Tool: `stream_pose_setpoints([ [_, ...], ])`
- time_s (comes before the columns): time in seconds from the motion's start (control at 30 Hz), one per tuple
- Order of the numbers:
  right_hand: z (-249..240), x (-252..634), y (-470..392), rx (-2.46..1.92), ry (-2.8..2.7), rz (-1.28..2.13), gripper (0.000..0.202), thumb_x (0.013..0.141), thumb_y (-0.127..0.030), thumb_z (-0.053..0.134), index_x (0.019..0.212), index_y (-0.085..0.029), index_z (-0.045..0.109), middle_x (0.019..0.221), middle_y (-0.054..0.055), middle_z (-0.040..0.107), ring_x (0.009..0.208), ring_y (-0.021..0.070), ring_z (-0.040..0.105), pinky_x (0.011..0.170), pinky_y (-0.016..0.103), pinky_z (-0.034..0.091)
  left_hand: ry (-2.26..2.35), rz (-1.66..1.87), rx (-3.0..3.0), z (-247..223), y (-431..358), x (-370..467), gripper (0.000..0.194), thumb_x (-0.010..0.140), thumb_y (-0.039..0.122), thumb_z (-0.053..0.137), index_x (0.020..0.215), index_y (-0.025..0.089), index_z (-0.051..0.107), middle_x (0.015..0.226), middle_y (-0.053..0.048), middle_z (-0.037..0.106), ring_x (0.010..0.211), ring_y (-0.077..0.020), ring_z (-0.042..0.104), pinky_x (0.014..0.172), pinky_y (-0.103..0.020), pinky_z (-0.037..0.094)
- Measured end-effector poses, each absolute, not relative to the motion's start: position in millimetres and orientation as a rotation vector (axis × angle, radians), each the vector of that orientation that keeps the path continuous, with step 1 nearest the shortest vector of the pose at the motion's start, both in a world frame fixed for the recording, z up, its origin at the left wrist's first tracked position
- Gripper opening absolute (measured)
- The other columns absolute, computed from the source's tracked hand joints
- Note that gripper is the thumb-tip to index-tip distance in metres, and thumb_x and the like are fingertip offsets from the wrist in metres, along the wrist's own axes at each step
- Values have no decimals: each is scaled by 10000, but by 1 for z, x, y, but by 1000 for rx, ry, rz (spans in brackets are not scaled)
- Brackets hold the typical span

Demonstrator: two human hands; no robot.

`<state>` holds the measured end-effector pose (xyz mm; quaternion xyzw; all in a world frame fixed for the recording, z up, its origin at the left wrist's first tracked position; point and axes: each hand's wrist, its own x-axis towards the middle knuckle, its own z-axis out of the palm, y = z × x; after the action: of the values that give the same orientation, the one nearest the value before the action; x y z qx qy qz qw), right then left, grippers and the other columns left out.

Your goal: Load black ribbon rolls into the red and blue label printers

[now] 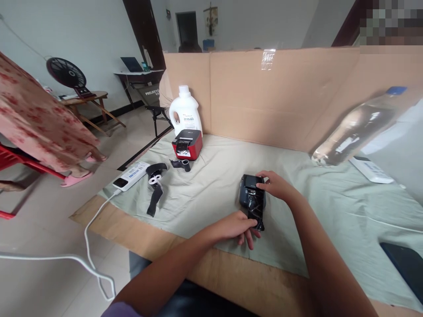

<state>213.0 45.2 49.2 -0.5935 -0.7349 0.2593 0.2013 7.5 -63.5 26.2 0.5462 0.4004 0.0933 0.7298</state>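
Note:
A small black label printer (244, 197) sits on the pale green cloth, with a glossy black ribbon (255, 204) running from its front toward me. My left hand (240, 226) pinches the near end of that ribbon, thumb on top and fingers partly under it. At the printer's far right corner, my right hand (275, 184) is closed on its top part, fingertips on the edge of the dark lid (253, 180). The inside of the printer is hidden.
Left on the cloth are a red-and-black printer (194, 147), a white jug (187, 110), black ribbon rolls (154, 193) and a corded white power strip (130, 177). A cardboard wall (264, 97) stands behind; a plastic bottle (357, 127) and a phone (405, 266) are right. A person stands far left.

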Motion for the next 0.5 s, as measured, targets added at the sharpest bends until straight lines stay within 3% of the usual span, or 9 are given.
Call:
stream_pose_setpoints([
  [0.17, 48, 211, 42, -1705, -1790, 1065, 472, 783, -334, 684, 1240, -220, 652, 1182, 98, 688, 887, 217, 650, 763, 339, 525, 878, 212, 1208, 26, -64, 8, 459, 956, 444, 439, 768, 105, 684, 560, -42, 670, 341, -86, 426, 477, -261, 338],
  [0.33, 41, 202, 37, -1800, -1750, 944, 464, 789, -226, 660, 1250, -181, 624, 1211, 116, 678, 908, 202, 652, 826, 320, 511, 862, 231, 1213, 23, -65, 6, 448, 939, 444, 441, 788, 98, 682, 603, -50, 680, 352, -89, 438, 491, -263, 365],
  [0.5, 33, 205, 31, -1953, -1686, 817, 523, 811, -368, 706, 1260, -122, 601, 1018, 128, 722, 805, 203, 671, 729, 301, 514, 1293, 463, 1536, 22, -56, -7, 568, 918, 575, 424, 657, 133, 668, 520, -30, 578, 448, -137, 499, 505, -272, 347],
])
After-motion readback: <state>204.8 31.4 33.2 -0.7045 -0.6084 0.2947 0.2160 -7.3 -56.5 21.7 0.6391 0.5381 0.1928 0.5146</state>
